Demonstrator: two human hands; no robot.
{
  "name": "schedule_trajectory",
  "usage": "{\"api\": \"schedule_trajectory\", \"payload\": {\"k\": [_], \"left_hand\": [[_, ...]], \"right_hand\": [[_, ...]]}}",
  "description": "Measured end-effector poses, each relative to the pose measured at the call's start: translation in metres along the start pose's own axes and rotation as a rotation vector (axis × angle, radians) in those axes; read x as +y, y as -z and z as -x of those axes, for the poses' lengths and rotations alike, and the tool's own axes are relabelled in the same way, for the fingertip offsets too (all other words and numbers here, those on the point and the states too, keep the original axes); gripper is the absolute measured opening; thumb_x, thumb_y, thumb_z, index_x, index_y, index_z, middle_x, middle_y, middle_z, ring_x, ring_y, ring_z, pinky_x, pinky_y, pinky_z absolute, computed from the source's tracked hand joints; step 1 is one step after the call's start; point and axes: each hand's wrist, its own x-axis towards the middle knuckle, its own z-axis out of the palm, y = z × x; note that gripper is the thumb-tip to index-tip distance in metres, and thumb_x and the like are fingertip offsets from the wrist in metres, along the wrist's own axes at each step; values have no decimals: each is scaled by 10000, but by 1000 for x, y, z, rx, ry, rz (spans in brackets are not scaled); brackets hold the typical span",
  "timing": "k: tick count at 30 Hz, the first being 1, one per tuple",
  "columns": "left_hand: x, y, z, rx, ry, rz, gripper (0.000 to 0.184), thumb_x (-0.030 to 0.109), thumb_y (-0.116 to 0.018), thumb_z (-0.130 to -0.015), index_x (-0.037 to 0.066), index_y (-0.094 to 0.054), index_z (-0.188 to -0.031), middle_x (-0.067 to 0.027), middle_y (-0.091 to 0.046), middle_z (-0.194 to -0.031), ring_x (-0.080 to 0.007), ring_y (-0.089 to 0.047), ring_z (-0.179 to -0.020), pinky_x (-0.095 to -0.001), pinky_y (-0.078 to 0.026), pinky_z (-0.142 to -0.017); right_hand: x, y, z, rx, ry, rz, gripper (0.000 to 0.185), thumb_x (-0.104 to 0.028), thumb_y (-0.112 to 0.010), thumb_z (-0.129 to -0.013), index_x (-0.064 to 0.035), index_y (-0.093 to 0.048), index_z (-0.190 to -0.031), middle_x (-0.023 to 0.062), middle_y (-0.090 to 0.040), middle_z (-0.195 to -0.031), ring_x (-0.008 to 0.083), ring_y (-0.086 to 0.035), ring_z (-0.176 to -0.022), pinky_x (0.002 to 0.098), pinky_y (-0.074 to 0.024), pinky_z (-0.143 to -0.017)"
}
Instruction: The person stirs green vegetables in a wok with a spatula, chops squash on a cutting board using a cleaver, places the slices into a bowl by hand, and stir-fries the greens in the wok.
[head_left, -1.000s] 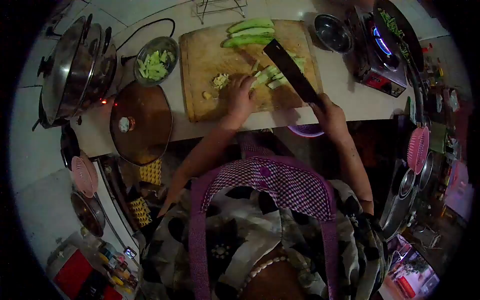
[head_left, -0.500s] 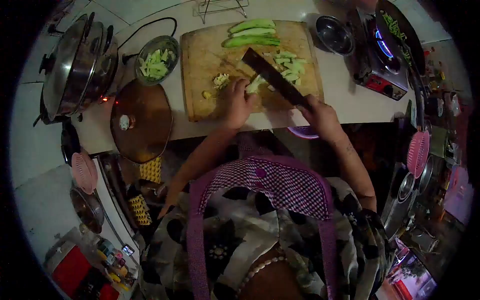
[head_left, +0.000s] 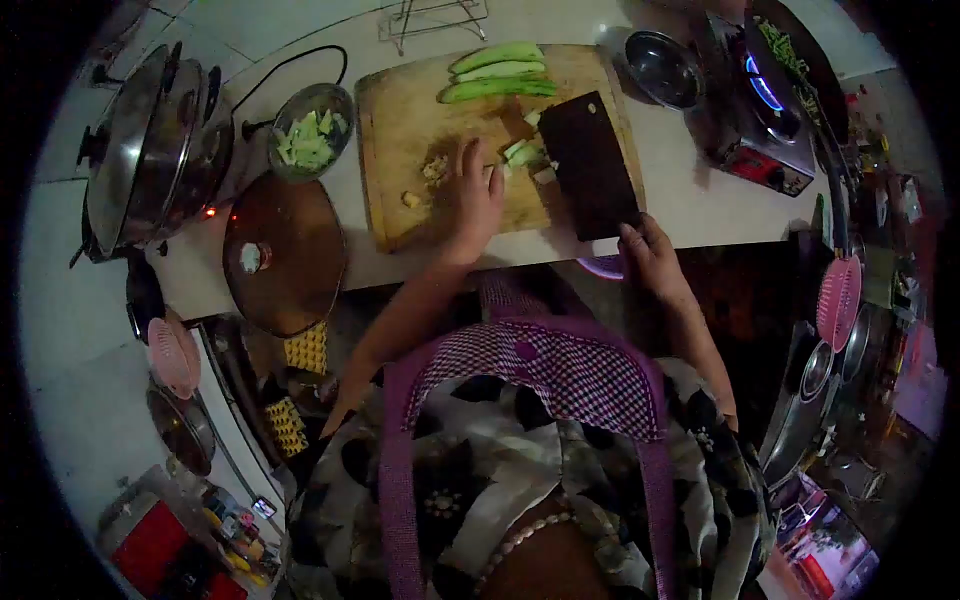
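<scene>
My right hand (head_left: 652, 257) grips the handle of a dark cleaver (head_left: 600, 165), whose broad blade lies turned flat-side up over the right part of the wooden cutting board (head_left: 400, 110). Cut green vegetable pieces (head_left: 523, 153) show along the blade's left edge, and the blade hides whatever is beneath it. Left of these pieces, my left hand (head_left: 477, 205) is over the board with its fingers apart, holding nothing. Chopped garlic-like bits (head_left: 435, 170) sit beside it. Long pale-green vegetable lengths (head_left: 498, 72) lie at the board's far edge.
A bowl of green pieces (head_left: 310, 140) stands left of the board, near a brown lid (head_left: 285, 285) and a large steel pot (head_left: 150, 150). To the right are a dark metal bowl (head_left: 663, 70) and a lit gas stove (head_left: 765, 150) with a wok (head_left: 835, 90) holding green food.
The cleaver has swung from edge-on to flat-side up and moved right, covering the pieces there. My left hand has lifted its fingers apart, away from the cut pieces.
</scene>
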Motion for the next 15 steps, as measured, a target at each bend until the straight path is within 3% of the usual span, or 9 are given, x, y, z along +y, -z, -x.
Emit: {"api": "schedule_trajectory", "payload": {"k": [1,2,5,6,9,10,13,14,15], "left_hand": [[8,-4,-10,16,23,72,421,142,-576,-839,25,-453,-1224,-176,-454,-1252,-363,-369,-1185,-437,-321,-985],[15,-6,-21,40,-100,-44,375,165,-559,-867,40,-478,-1211,-170,-526,-1172,-331,-471,-1099,-411,-378,-934],[36,-16,-44,-202,283,386,307,175,-539,-889,52,-528,-1170,-147,-606,-1040,-260,-577,-934,-356,-446,-839],[5,-32,-49,-322,336,408,242,162,-529,-917,42,-578,-1122,-31,-617,-1011,-133,-562,-934,-274,-443,-833],[-4,-30,-53,-188,461,614,222,106,-527,-911,45,-584,-1117,0,-603,-1019,-93,-547,-912,-257,-445,-814],[-8,-30,-50,-77,377,575,204,109,-523,-889,39,-605,-1062,-136,-632,-962,-230,-593,-858,-326,-457,-774],[-14,-6,-41,-215,59,74,219,80,-517,-875,28,-596,-1073,-153,-617,-1014,-269,-567,-950,-367,-440,-834],[-8,-1,-36,-225,-79,-22,325,127,-541,-862,34,-531,-1173,-176,-550,-1165,-331,-482,-1102,-420,-375,-941],[-1,-2,-28,-241,-116,-86,358,158,-547,-862,40,-513,-1198,-180,-528,-1193,-342,-450,-1136,-431,-344,-969]], "right_hand": [[3,2,2,8,-28,-11,216,-231,-502,-939,-23,-446,-959,-6,-454,-639,80,-444,-536,224,-377,-486],[-1,5,6,-57,-59,8,240,-260,-516,-934,-28,-455,-942,-10,-465,-680,66,-443,-592,216,-377,-521],[7,4,10,-42,131,176,233,-262,-517,-931,-31,-484,-935,12,-466,-676,87,-442,-606,250,-378,-514],[8,4,13,-19,168,194,237,-261,-526,-926,-29,-484,-950,12,-482,-688,83,-454,-592,243,-389,-509],[5,2,23,7,33,-65,226,-261,-518,-930,-38,-488,-954,7,-486,-677,80,-456,-558,240,-388,-492],[9,3,26,55,15,-115,215,-257,-515,-931,-44,-492,-954,3,-486,-671,80,-455,-548,240,-385,-485],[34,12,32,215,-26,-301,189,-249,-507,-934,-61,-500,-953,-7,-486,-654,81,-452,-522,241,-379,-468],[46,14,31,277,-30,-389,182,-249,-504,-935,-68,-502,-954,-9,-486,-650,82,-452,-517,242,-378,-465],[54,15,32,336,-40,-479,176,-249,-502,-936,-74,-503,-954,-12,-486,-645,83,-452,-513,243,-377,-462]]}}
